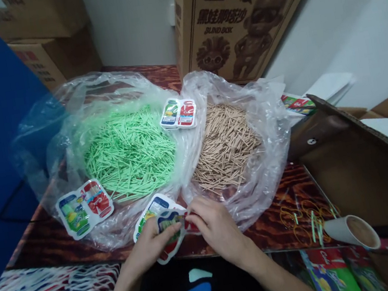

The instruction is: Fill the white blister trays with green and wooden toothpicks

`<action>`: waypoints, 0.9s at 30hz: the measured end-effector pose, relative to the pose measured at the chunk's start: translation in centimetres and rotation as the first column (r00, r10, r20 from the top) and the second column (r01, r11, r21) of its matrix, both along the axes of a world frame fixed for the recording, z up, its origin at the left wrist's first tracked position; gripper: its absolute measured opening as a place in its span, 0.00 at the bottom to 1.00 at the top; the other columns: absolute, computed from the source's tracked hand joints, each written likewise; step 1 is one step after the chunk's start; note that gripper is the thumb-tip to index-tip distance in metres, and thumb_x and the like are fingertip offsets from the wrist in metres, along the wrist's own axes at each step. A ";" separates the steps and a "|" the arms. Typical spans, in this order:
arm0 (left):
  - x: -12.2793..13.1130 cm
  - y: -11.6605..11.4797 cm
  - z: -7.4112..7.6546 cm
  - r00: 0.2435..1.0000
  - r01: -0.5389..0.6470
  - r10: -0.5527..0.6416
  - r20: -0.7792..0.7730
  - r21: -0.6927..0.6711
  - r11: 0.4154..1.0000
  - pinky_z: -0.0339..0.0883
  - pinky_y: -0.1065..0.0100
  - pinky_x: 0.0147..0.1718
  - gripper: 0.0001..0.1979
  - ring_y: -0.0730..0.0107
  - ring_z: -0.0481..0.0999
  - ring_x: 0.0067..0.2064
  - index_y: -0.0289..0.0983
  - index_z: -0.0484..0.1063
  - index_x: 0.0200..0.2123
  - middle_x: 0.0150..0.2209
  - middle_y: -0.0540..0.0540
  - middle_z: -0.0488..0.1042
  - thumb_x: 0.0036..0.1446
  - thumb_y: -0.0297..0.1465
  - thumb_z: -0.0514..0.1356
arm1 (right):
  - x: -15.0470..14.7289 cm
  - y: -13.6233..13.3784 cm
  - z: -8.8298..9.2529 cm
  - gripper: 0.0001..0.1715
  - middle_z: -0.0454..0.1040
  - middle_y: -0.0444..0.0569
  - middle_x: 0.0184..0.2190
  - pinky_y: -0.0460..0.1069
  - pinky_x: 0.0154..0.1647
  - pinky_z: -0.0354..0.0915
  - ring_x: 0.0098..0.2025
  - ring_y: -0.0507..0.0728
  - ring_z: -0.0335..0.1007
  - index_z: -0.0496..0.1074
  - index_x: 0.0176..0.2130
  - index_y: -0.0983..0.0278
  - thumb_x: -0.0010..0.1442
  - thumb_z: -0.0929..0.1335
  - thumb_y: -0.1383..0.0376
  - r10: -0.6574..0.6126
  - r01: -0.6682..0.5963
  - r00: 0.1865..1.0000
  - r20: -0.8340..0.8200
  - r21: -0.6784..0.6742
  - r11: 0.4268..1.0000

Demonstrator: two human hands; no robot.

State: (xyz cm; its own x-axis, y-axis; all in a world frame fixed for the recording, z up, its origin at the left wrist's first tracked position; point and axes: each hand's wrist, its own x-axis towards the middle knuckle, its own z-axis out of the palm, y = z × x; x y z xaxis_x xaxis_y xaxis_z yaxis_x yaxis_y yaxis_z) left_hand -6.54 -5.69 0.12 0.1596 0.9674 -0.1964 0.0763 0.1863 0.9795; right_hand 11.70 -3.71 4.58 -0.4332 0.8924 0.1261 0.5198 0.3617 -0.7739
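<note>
My left hand [157, 242] pinches a small printed double packet [168, 219] with jar-shaped halves, partly hidden by the fingers. My right hand [216, 226] is closed on the packet's red half, fingertips together close to my left hand. Just behind it lies another double packet [159, 204], overlapping the edge of a plastic bag. Beyond my hands, one clear plastic bag [91, 95] holds a heap of thin green sticks [131, 152]. Beside it a second clear bag [268, 129] holds thin tan sticks [226, 145].
Double packets lie at the left [84, 208] and between the bags [178, 114]. At the right are a tipped paper cup [353, 232], rubber bands with loose green sticks [302, 221], and an open carton [366, 173]. A large printed box [233, 18] stands at the back.
</note>
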 end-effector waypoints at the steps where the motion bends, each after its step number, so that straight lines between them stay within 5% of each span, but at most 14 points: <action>1: 0.3 0.0 0.0 1.000 -0.021 0.022 -0.023 0.044 0.999 0.67 0.69 0.29 0.08 0.66 0.72 0.29 0.36 0.77 0.30 0.26 0.48 0.75 0.52 0.35 0.63 | 0.2 0.2 -0.2 0.09 0.72 0.47 0.29 0.49 0.33 0.60 0.32 0.56 0.67 0.71 0.31 0.61 0.63 0.64 0.67 0.004 -0.005 0.999 0.034 0.018 1.000; 5: 1.2 -0.1 0.1 0.997 -0.076 0.079 -0.020 0.107 0.991 0.67 0.65 0.40 0.09 0.61 0.75 0.38 0.38 0.78 0.35 0.34 0.45 0.78 0.56 0.36 0.60 | 0.7 0.7 -0.9 0.14 0.69 0.45 0.24 0.49 0.30 0.56 0.28 0.55 0.64 0.68 0.26 0.61 0.64 0.64 0.65 -0.053 0.050 0.998 0.030 0.090 0.995; 9: 2.1 -0.4 -0.1 0.996 -0.087 0.087 0.002 0.024 0.996 0.68 0.67 0.35 0.10 0.64 0.74 0.34 0.37 0.77 0.33 0.31 0.47 0.78 0.56 0.37 0.60 | 1.2 1.1 -1.8 0.19 0.66 0.44 0.21 0.49 0.29 0.53 0.25 0.54 0.61 0.66 0.22 0.61 0.65 0.64 0.61 -0.136 0.135 0.991 -0.003 0.134 0.982; 17: 3.5 0.7 0.1 0.992 -0.093 0.098 -0.085 0.057 0.994 0.65 0.68 0.37 0.09 0.65 0.72 0.35 0.36 0.75 0.32 0.32 0.47 0.77 0.56 0.35 0.59 | 2.4 1.5 -2.4 0.13 0.67 0.43 0.25 0.48 0.33 0.57 0.30 0.53 0.64 0.66 0.26 0.61 0.62 0.65 0.65 -0.139 0.131 0.976 -0.165 -0.059 0.990; 22: 4.6 0.2 -1.1 0.989 -0.116 0.122 0.087 -0.072 0.991 0.67 0.68 0.36 0.14 0.65 0.73 0.36 0.35 0.74 0.39 0.33 0.47 0.76 0.50 0.36 0.64 | 1.3 1.4 -3.3 0.22 0.59 0.40 0.20 0.48 0.28 0.52 0.25 0.51 0.56 0.58 0.20 0.62 0.59 0.69 0.61 -0.284 0.301 0.941 -0.183 0.074 0.951; 27: 5.4 0.0 -1.6 0.976 -0.201 0.211 0.054 -0.147 0.968 0.65 0.69 0.33 0.16 0.68 0.71 0.31 0.33 0.74 0.36 0.29 0.50 0.74 0.44 0.36 0.67 | 0.1 1.0 -4.1 0.25 0.54 0.38 0.18 0.47 0.26 0.49 0.23 0.50 0.51 0.55 0.18 0.62 0.59 0.69 0.61 -0.310 0.366 0.915 -0.259 0.206 0.908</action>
